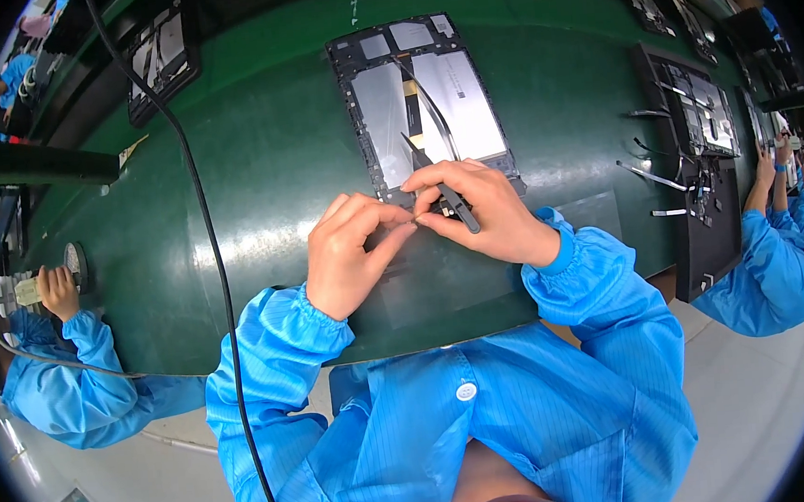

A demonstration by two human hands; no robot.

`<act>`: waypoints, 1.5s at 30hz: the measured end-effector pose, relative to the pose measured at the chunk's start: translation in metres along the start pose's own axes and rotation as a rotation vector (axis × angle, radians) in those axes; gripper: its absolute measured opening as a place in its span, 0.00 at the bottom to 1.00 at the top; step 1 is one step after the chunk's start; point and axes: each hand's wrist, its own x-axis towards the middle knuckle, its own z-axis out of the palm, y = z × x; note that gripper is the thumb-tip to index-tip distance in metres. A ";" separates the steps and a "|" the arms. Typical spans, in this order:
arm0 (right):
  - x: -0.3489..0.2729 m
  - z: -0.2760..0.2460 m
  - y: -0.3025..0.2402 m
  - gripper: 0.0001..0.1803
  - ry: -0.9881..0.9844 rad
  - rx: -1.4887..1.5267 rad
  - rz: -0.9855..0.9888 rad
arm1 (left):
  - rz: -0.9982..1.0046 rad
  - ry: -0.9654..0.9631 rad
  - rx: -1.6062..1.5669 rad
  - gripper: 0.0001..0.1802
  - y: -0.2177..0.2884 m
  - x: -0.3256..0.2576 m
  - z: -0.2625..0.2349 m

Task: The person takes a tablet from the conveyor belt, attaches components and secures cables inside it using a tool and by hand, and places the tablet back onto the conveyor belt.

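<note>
An opened tablet point(468, 104) with silver plates and a black frame lies in front of me on the green table. A dark flex cable runs lengthwise inside it, and a thin black cable curves over it. At the tablet's near end, my left hand point(346, 255) pinches thumb and forefinger together; whatever they hold is too small to make out. Touching those fingertips, my right hand point(494, 215) is closed, with black tweezers point(456, 205) tucked between its fingers. The tweezers' tips point up and left over the tablet. My fingers cover part of the tablet's near edge.
A black cable point(196, 173) hangs across the view on the left. Black trays with tablet parts point(694, 124) and loose cables stand at the right. Another opened tablet point(160, 58) is at the far left. Co-workers in blue sleeves point(81, 371) work on both sides.
</note>
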 end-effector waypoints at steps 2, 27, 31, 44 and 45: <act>0.000 -0.001 0.001 0.20 -0.017 0.010 -0.009 | 0.030 0.004 0.018 0.07 0.001 0.001 -0.001; -0.002 0.006 -0.003 0.26 0.043 -0.025 -0.006 | 0.490 -0.006 0.664 0.27 -0.010 -0.020 -0.013; -0.002 0.009 -0.003 0.27 0.057 -0.065 -0.033 | 0.519 0.010 0.660 0.28 -0.014 -0.022 -0.012; -0.025 -0.022 -0.011 0.18 0.027 0.232 0.096 | 0.371 -0.015 0.480 0.30 -0.009 -0.017 -0.008; -0.029 -0.025 -0.019 0.20 0.019 0.388 0.218 | 0.362 -0.015 0.479 0.30 -0.009 -0.016 -0.008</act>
